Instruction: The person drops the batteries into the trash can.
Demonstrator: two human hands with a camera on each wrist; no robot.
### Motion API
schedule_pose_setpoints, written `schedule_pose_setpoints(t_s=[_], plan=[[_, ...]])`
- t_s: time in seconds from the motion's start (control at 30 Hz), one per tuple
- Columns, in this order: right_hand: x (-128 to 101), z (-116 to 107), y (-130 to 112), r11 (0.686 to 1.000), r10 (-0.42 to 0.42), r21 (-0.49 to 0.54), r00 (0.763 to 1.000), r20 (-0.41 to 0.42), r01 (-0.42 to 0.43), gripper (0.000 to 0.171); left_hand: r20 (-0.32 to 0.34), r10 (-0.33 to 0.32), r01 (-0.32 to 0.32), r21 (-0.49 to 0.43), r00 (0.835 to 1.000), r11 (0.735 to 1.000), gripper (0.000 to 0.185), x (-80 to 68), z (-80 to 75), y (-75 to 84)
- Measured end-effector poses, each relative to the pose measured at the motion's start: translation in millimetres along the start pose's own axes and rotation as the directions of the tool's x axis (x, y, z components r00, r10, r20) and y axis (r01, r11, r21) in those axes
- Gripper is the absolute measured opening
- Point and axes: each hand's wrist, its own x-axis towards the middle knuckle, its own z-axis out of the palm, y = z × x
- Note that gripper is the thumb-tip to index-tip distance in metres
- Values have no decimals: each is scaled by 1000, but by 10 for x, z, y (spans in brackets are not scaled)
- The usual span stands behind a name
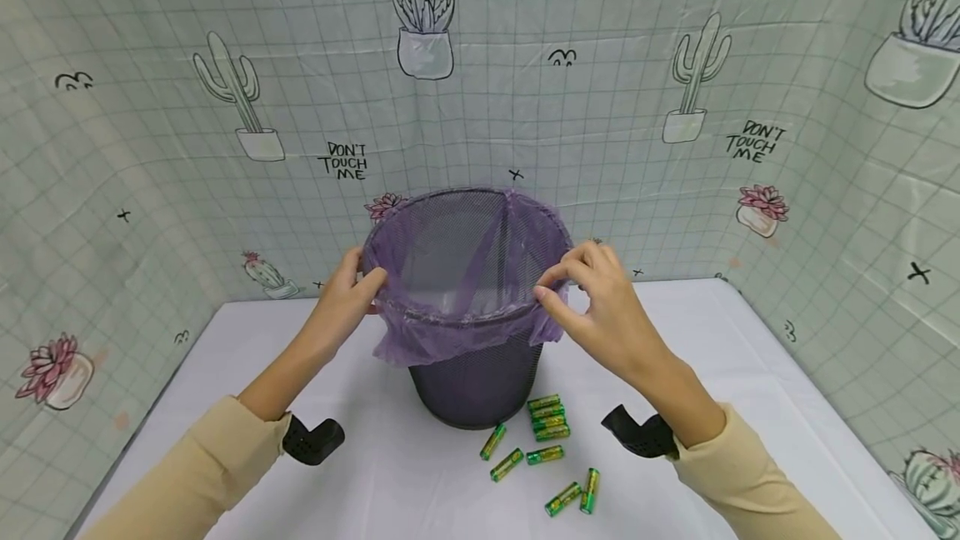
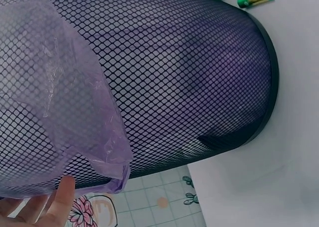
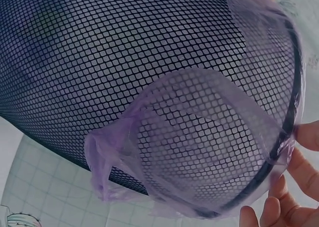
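A black mesh wastebasket (image 1: 472, 390) stands upright on the table, lined with a thin purple trash bag (image 1: 427, 340). The bag's edge is folded outward over the rim and hangs down the outside. My left hand (image 1: 351, 294) grips the rim at the left, thumb over the top; its fingers (image 2: 62, 202) lie against the outer side. At the right of the rim, my right hand (image 1: 600, 307) pinches the bag between thumb and index finger, as the right wrist view also shows. Its other fingers (image 3: 279, 202) are bent near the rim.
Several green-and-gold batteries (image 1: 545, 454) lie on the white tabletop (image 1: 360, 473) in front of the wastebasket, some side by side against its base. A grid-patterned cloth (image 1: 525, 107) with printed cacti rises behind the table and along both sides.
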Motion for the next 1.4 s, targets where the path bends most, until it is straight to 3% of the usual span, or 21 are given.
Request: schedule_pose_setpoints(t_s=[0.23,0.57,1.0,1.4], plan=[[-61,-33,24,999,43,17,999,-13,-43,7,-2,0,0,-9,1000,1000,55,-1,-1,-8],[-281,-83,140,996,87,32,992,-95,-85,14,-9,-1,1,-16,1000,1000,54,4,9,-18],[-677,64,431,968,250,-22,968,32,-250,6,-4,-11,11,-31,1000,999,53,20,4,-32],[-1068,136,562,914,405,-50,901,155,-403,11,-8,-12,11,-44,1000,999,49,57,11,-50]])
